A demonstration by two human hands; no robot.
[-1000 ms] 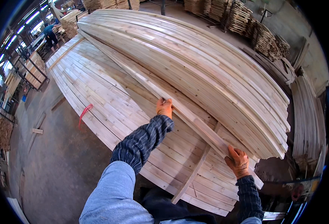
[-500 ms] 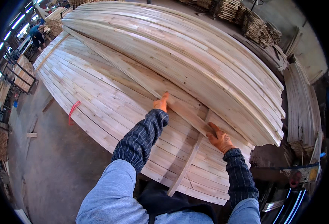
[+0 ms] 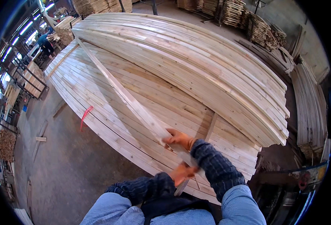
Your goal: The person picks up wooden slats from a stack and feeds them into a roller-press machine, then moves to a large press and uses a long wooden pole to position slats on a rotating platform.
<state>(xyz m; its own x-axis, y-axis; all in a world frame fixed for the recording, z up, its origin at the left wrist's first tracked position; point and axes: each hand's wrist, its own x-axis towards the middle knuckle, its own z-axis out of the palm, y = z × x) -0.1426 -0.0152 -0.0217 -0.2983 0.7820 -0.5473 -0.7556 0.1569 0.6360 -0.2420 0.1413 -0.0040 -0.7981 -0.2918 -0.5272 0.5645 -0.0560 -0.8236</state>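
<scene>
A long, pale wooden board point(image 3: 129, 100) slants over a broad layer of planks, its far end at the back left and its near end by my body. Orange gloves cover both hands. My right hand point(image 3: 182, 139) is closed over the board a little short of its near end, fingers curled around the edge. Lower down, my left hand point(image 3: 182, 173) grips the board's underside near the end, slightly blurred. Beneath the board, a narrow wooden strip point(image 3: 212, 126) lies crosswise on the plank layer point(image 3: 135, 80); my arms and the board hide part of it.
A higher stack of boards point(image 3: 195, 67) rises along the far side. Red twine point(image 3: 85, 117) hangs over the left edge. Another strip point(image 3: 62, 60) crosses the far left end. Timber piles point(image 3: 311, 108) stand at right. A person point(image 3: 46, 45) bends in the left background.
The board's near end has come toward me and tilted off the higher stack's edge. My right hand has moved left along it, and my left hand has dropped toward my body.
</scene>
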